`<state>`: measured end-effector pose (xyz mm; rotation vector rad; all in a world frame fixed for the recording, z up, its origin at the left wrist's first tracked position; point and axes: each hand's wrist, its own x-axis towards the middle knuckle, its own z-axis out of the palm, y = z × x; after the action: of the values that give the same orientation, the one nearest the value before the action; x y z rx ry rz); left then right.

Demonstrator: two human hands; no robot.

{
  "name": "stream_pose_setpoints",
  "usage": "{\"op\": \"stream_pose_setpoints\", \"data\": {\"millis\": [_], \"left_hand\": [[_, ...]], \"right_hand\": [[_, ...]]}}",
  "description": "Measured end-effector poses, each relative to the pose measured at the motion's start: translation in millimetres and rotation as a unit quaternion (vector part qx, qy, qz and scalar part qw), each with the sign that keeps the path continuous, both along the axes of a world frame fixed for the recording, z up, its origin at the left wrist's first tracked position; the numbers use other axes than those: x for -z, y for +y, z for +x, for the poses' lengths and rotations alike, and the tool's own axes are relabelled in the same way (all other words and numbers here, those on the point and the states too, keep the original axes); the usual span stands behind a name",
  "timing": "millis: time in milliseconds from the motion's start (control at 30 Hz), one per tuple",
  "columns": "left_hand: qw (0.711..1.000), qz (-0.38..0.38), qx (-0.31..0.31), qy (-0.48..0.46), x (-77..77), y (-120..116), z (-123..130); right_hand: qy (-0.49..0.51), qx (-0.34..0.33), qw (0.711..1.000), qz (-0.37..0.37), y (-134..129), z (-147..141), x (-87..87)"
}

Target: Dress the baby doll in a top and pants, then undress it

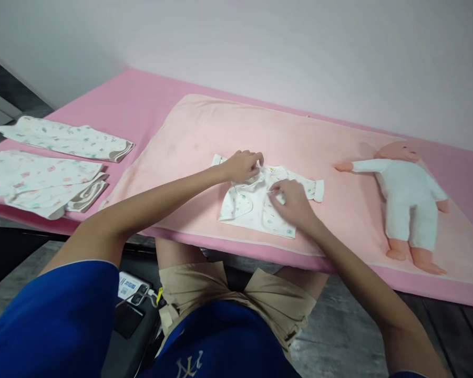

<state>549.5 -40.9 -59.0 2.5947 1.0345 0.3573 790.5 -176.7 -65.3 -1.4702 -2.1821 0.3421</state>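
Here it is, a small white cotton-look baby jacket [256, 212] dotted with little green and dark prints, lying spread on a peach-pink cloth blanket [208, 131], neck to the far side, hem towards the near edge! Its front is parted, plain white showing between the panels (a tiny yellow mark sits at the neck), and the sleeves reach out either side.

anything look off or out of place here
Nothing looks spilled or damaged. The near clothes at left sit slightly askew: one corner seems to lap over the front edge of the pink sheet. The shirt is partly bunched, but the left hand and right hand are on it, so that's hardly odd.
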Motion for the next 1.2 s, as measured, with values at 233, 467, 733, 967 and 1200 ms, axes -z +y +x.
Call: {"op": "stream_pose_setpoints", "data": {"millis": [233,467,733,967,1200], "left_hand": [[0.991,0.006,0.118,0.066,6.0,24.8,-11.9],[0.992,0.040,0.095,0.072,7.3,37.6,8.1],[0.999,0.004,0.033,-0.006,24.7,34.4,6.3],[0.978,-0.162,-0.064,0.116,-9.5,48.8,-22.7],[0.957,-0.248,-0.052,0.144,-41.1,50.4,-26.6]], "right_hand": [[-0.014,-0.024,0.989,-0.147,-12.7,-70.8,2.1],[0.093,-0.019,0.976,-0.196,-54.7,-65.6,-10.5],[0.084,-0.003,0.987,-0.139,-87.8,-24.5,1.2],[-0.013,0.129,0.991,-0.030,18.4,41.8,-15.8],[-0.109,0.074,0.955,-0.267,95.1,69.9,-35.7]]}}
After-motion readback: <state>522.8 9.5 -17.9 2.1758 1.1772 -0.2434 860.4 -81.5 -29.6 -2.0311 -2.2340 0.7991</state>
